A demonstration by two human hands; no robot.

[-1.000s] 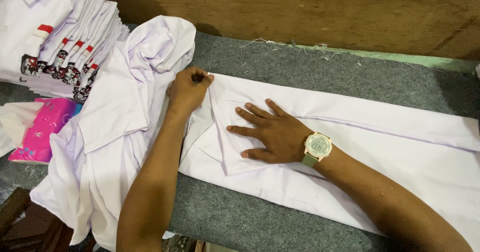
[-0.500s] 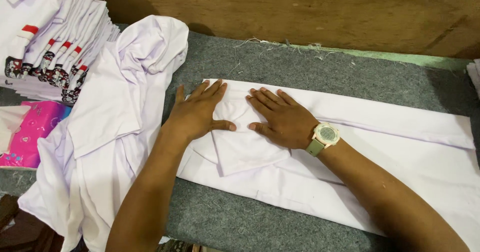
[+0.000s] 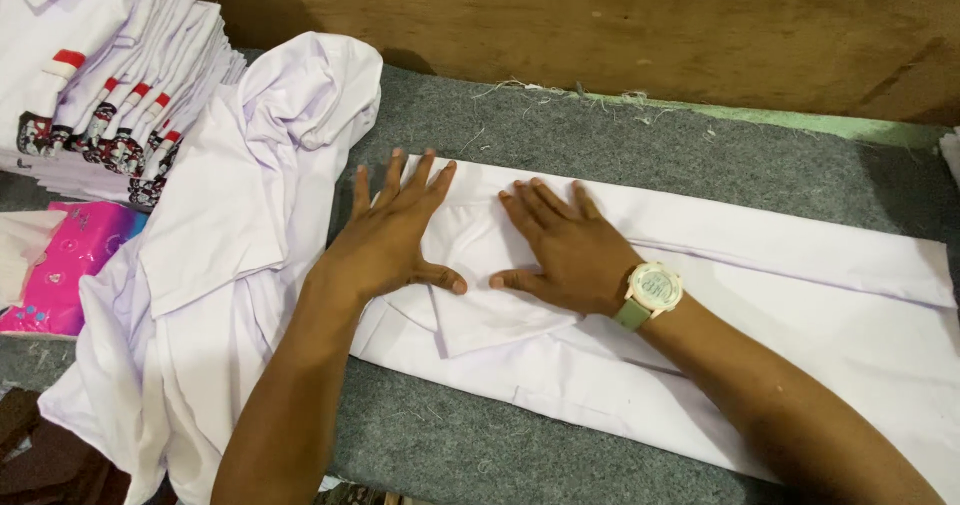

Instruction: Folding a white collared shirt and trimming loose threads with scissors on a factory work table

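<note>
Fingers of left hand (image 3: 390, 240) and right hand (image 3: 565, 250) spread flat, pressing folded white shirt (image 3: 700, 305) lying on grey surface (image 3: 600, 155); smoothing step, next fold needs edges gripped.

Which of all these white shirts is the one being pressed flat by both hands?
The long folded shirt on the grey felt, under the left hand and right hand. The crumpled shirt and the stacked shirts lie untouched.

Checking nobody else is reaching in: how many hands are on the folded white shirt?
2: the left hand flat on the folded white shirt near its left end, the right hand flat beside it.
</note>
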